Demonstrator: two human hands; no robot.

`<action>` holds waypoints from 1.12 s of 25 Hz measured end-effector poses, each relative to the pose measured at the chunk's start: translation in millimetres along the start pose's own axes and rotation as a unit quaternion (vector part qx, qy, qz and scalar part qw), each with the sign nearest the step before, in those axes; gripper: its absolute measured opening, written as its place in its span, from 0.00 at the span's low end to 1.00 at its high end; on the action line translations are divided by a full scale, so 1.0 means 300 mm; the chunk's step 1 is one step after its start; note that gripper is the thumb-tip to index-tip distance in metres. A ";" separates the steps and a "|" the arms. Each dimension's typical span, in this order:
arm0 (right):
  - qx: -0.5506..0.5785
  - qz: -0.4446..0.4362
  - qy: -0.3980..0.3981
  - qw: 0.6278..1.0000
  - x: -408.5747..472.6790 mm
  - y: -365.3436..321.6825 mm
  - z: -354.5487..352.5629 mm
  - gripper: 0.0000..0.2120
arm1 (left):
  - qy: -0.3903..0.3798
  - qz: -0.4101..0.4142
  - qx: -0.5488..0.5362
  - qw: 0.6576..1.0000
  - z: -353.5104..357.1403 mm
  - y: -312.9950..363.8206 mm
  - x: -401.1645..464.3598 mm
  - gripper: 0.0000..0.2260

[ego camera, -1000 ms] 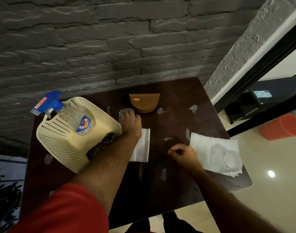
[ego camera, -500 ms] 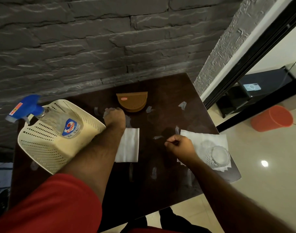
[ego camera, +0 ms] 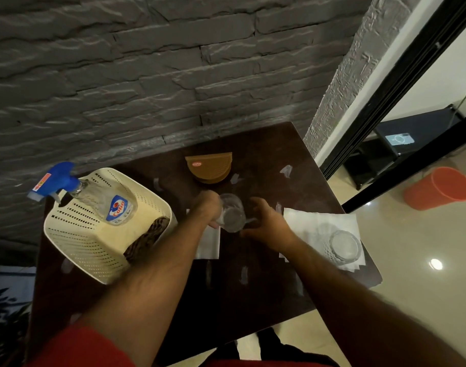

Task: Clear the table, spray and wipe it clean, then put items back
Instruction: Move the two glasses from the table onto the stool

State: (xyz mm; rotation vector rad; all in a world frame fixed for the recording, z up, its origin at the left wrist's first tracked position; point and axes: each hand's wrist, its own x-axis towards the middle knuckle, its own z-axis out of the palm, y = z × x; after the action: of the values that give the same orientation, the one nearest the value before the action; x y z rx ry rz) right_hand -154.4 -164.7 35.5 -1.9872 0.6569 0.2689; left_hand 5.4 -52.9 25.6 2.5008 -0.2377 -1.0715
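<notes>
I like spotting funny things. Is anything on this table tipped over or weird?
Yes. The cream basket is tipped over, with the spray bottle lying across it. The left hand holds a glass tilted, not upright. Pale patches dot the dark table.

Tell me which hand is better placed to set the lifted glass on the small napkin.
Left. The left hand already grips the lifted glass right above the small napkin. The right hand holds nothing and hovers beside it.

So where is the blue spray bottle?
The spray bottle lies tilted in the cream basket on the table's left side, near the brick wall.
</notes>
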 end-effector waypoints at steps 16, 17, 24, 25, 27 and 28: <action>-0.234 0.012 -0.028 0.972 -0.019 0.090 -0.012 0.34 | -0.025 0.020 0.151 0.988 0.190 -0.042 -0.078 0.17; -0.314 0.012 -0.010 0.949 -0.025 0.097 -0.060 0.31 | -0.023 0.039 0.148 0.988 0.192 -0.043 -0.079 0.20; -0.440 0.306 -0.035 0.843 -0.074 0.228 -0.302 0.43 | -0.008 0.142 0.155 0.978 0.235 0.033 -0.139 0.33; -0.436 0.328 -0.044 0.837 -0.085 0.253 -0.306 0.46 | -0.013 0.137 0.164 0.977 0.242 0.037 -0.146 0.35; -0.430 0.331 -0.053 0.839 -0.103 0.294 -0.306 0.46 | -0.020 0.129 0.182 0.975 0.252 0.034 -0.160 0.40; -0.426 0.318 -0.053 0.845 -0.109 0.301 -0.308 0.42 | -0.021 0.129 0.188 0.973 0.254 0.029 -0.166 0.43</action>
State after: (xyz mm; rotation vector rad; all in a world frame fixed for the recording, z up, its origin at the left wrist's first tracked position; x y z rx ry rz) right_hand -239.3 -267.1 27.8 -2.4737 1.2693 1.2498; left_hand -84.0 -68.1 14.4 2.6711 -0.8243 -1.0493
